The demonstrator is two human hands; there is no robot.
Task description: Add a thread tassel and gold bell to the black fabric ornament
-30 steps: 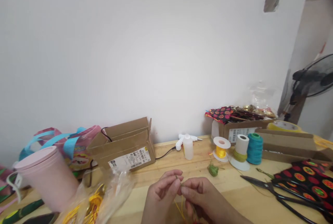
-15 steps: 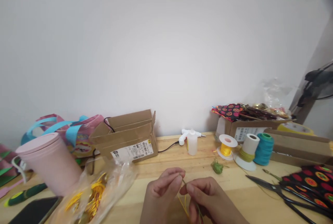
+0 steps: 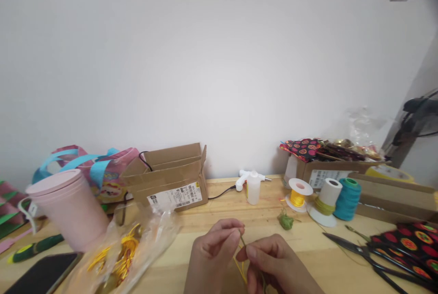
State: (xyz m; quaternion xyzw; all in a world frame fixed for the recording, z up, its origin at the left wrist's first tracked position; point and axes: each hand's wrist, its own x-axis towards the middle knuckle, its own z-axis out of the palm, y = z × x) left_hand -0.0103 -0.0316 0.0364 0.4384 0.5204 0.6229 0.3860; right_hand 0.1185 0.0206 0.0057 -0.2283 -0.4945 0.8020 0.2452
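At the front of the wooden table my left hand (image 3: 217, 255) pinches a thin green cord (image 3: 242, 240) between thumb and index finger. Close beside it, my right hand (image 3: 273, 262) pinches the same cord lower down with thumb and fingertips. A short length of cord spans the gap between the two hands. Yellow cord (image 3: 240, 270) hangs below, between the hands; its upper end is hidden by the fingers. More green strand shows under my right hand, mostly covered. A small green tangle of thread (image 3: 285, 220) lies on the table beyond my right hand.
Right: a yellow cord spool (image 3: 298, 199), an olive cord spool (image 3: 325, 205), a teal thread cone (image 3: 346, 200) and black scissors (image 3: 366, 253). Behind stand a white bottle (image 3: 253, 189) and glue gun (image 3: 242, 177). Left: a cardboard box (image 3: 171, 177), plastic bag (image 3: 150, 239), pink cup (image 3: 70, 212) and phone (image 3: 44, 275).
Both hands keep their pinch on the cord in nearly the same place, with only slight finger movement. The whole view has shifted a little.
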